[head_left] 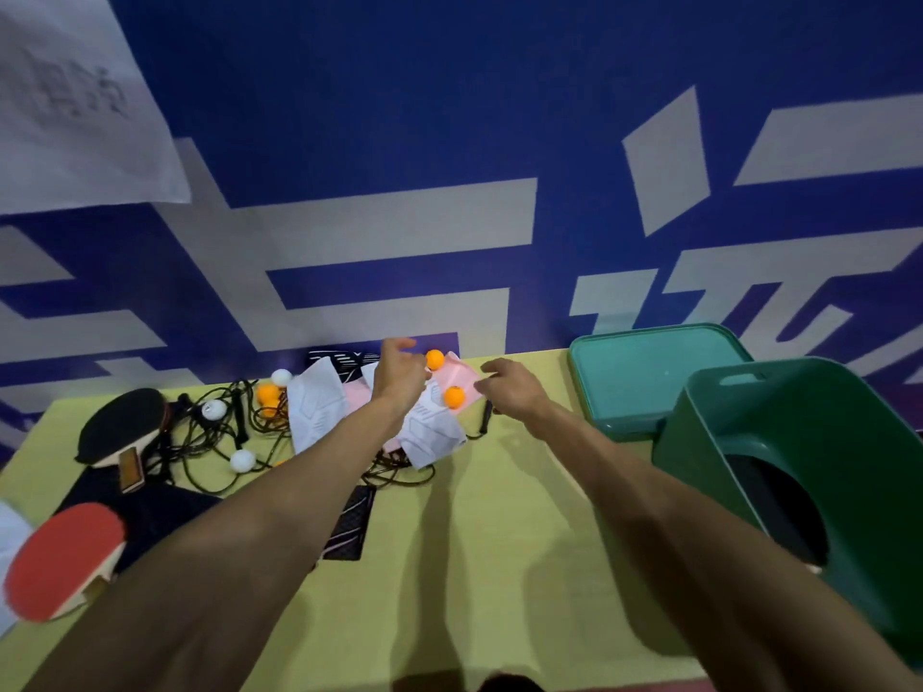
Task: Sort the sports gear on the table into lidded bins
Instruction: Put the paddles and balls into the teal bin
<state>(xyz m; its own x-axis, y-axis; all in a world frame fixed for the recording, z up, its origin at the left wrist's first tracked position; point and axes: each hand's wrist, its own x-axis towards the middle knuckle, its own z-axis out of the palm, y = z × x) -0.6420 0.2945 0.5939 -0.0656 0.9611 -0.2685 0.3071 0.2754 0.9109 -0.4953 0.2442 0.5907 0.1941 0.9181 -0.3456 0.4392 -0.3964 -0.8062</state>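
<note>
Sorting is barely getting under way on the yellow-green bench (499,541), where a person is stretching both bare arms toward a heap of gear. The left hand (399,379) is curling its fingers (402,344) right beside an orange table-tennis ball (434,359). Whether they are already pinching it cannot be told. The right hand (509,387) is hovering with its fingers (492,367) loosely bent and apart, holding nothing. A second orange ball (453,397) is lying just left of them on pink fabric (462,377).

Well to the right of both hands a green bin (779,432) is standing open with only something dark showing inside, and its teal lid (654,377) is lying flat beyond it. By that showing, nearly everything is waiting to be sorted.

Left of the fingers, white balls (242,461) and more orange balls (267,392) are sitting in a tangle of black skipping-rope cord (210,442). A black paddle (125,422) and a red paddle (65,556) are lying farther left. White patterned cloths (319,407) are draping over the cord under the left wrist and are likely to snag or hide loose balls during any pick.
</note>
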